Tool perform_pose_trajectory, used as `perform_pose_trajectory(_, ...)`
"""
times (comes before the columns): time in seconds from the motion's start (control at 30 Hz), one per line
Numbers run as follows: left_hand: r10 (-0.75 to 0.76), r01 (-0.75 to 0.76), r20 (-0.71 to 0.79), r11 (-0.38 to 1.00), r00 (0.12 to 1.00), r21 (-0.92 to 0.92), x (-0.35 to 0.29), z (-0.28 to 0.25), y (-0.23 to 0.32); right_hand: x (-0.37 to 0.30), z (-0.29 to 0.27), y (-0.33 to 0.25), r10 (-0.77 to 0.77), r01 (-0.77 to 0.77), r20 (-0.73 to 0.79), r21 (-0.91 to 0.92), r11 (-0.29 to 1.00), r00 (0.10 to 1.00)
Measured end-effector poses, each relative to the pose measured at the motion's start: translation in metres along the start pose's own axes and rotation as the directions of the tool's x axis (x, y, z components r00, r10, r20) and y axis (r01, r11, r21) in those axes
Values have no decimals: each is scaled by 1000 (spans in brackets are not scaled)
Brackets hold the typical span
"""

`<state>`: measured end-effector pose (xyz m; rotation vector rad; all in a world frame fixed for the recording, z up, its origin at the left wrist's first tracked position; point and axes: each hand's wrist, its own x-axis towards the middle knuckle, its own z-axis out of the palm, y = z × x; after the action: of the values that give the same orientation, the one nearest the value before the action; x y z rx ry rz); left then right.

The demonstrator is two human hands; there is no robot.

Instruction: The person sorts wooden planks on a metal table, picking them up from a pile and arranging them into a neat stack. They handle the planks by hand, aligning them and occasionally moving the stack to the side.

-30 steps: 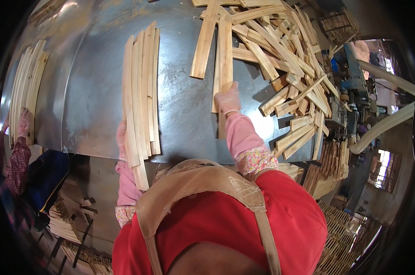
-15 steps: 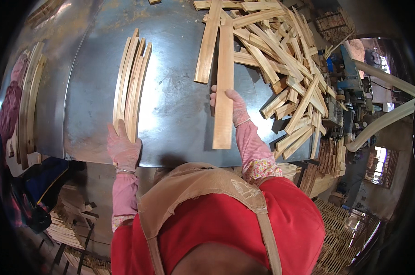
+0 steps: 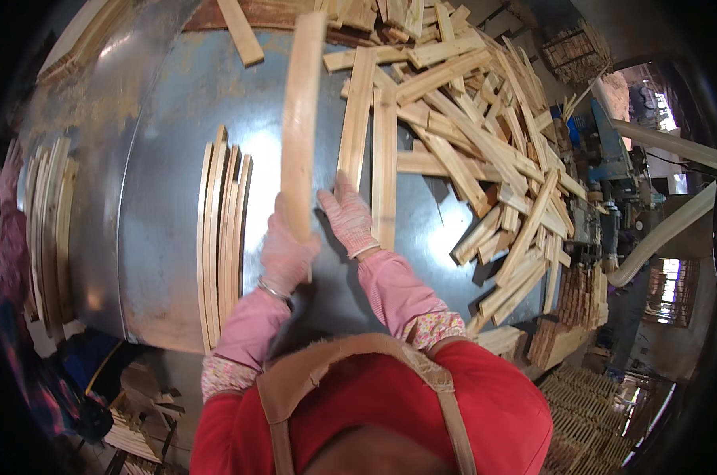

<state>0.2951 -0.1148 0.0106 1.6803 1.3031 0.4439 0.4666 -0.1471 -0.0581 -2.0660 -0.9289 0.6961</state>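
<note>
Head view: left hand [image 3: 285,255], in a pink knitted glove, is now closed around a long pale wooden slat [image 3: 301,119] and holds it lifted, pointing away over the grey sheet-metal table [image 3: 176,103]; half a second ago this hand was empty, low at the table's near edge. Right hand [image 3: 348,218], gloved alike, rests half open, fingers spread on a second pale slat [image 3: 384,170] lying flat. Sorted stack of thin slats [image 3: 222,229] lies left of both hands, loose heap of short slats [image 3: 485,142] right. Sorting evidently goes on. No packages, labels or signs show.
</note>
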Motion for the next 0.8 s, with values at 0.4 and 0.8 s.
perform_pose_trajectory(0.4,414,-370,-289,908,863,195,343,-62,65,65,-16,36,81,-97,52,528,843,995)
perform_pose_trajectory(0.8,214,-157,-233,958,949,240,19,-6,-41,16,-48,41,-149,-28,-199,-683,730,969)
